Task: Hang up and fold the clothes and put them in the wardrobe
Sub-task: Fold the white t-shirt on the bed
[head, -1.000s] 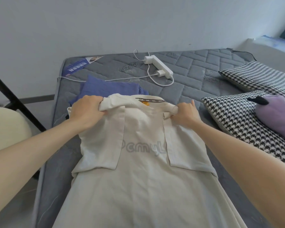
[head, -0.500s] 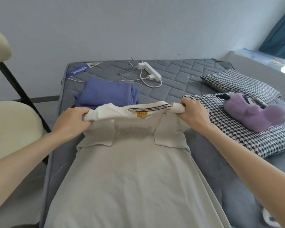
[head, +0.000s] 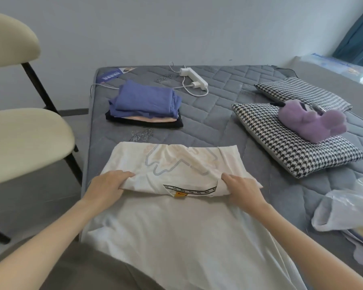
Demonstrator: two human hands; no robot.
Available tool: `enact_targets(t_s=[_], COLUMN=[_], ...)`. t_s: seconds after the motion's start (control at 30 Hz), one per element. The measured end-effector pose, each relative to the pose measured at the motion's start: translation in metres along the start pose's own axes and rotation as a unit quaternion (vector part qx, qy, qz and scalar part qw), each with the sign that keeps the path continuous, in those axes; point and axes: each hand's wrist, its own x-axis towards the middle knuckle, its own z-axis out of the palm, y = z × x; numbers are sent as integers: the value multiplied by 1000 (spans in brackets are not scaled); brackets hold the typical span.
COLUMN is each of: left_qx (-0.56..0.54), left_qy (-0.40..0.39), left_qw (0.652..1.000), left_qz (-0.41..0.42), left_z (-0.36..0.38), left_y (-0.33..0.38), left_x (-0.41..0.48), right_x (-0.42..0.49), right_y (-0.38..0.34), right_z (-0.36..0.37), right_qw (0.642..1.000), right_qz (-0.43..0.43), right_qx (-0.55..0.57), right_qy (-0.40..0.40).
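Observation:
A white T-shirt (head: 176, 227) lies on the grey mattress (head: 218, 122), its top part folded over toward me so the collar tape and orange label face me. My left hand (head: 108, 185) grips the folded edge at the left shoulder. At the right shoulder, my right hand (head: 242, 189) grips the same fold. The shirt's hem hangs off the mattress's near edge. Behind it sits a stack of folded clothes (head: 145, 105), blue on top, pink and black beneath.
Two houndstooth pillows (head: 291, 147) lie at the right with a purple plush toy (head: 310, 122) on one. A white power strip (head: 194, 77) with cables is at the back. A cream chair (head: 23, 135) stands left of the bed. A clear plastic bag (head: 348, 208) lies at the right.
Both hands have pulled the shirt's shoulders toward me and folded the top over the body. The view has tilted down, so the stack of clothes shows fully.

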Motion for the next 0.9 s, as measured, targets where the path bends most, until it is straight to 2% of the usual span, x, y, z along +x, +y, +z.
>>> enact_targets(t_s=[0.1,0.23,0.3,0.37,0.5,0.6,0.7,0.77,0.83,0.9], left_qx=[-52,-209,-253,-247,-156,-71,-42,-34,-29,-43], left_qy=[50,98,109,94,4,-8,34,66,90,106], left_qw=[997,970,957,959,986,997,998,997,995,993], left_qz=[-26,-72,-92,-103,-60,-28,-27,-23,-22,-42], left_z=[3,-8,-10,-8,4,11,14,16,19,23], left_y=[5,11,14,14,10,8,8,7,4,0], left_x=[-7,-7,-9,-16,-35,-43,-43,-42,-44,-47], right_x=[-12,-18,-21,-25,-31,-31,-26,-22,-19,-16], right_y=[-3,-4,-6,-9,-23,-35,-53,-71,-92,-116], right_z=[4,-9,-14,-12,2,0,-10,-18,-26,-28], right_qw=[1000,993,991,994,993,983,981,986,992,998], right_qz=[12,47,62,76,70,91,69,48,33,11], right_qx=[11,45,52,40,-5,-37,-97,-110,-100,-44], right_qy=[6,97,110,72,-98,-155,-151,-115,-72,-34])
